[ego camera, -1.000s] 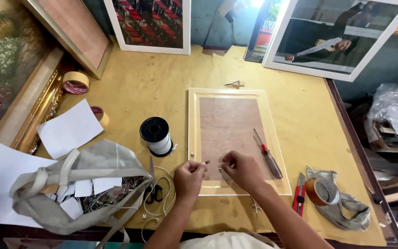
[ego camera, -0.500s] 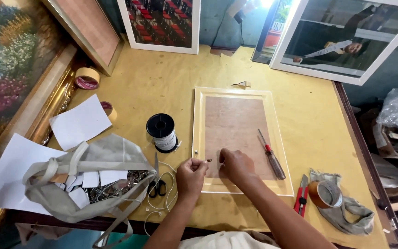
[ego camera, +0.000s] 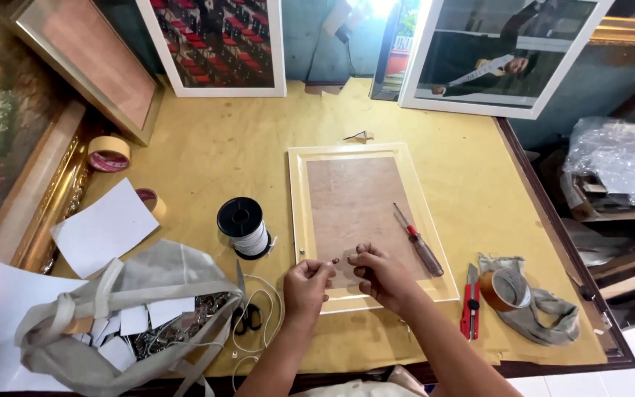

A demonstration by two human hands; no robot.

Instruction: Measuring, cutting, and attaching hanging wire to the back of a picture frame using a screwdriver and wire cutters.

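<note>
Hands [ego camera: 343, 276] drawn closer together, pale picture frame [ego camera: 365, 220] face-down, brown backing

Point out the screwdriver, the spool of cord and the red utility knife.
screwdriver [ego camera: 426, 254], head view, on its brown handle.
spool of cord [ego camera: 242, 220], head view, on its black top flange.
red utility knife [ego camera: 470, 303], head view, on its red body.

A pale cream picture frame [ego camera: 299, 209] lies face down and flat on the table, its brown backing board [ego camera: 358, 206] turned up and filling the opening. It sits slightly askew, the long sides running away from the person. A small dark piece [ego camera: 335, 260], too small to identify, is pinched between the fingers of both hands, just above the lower part of the backing board.
</note>
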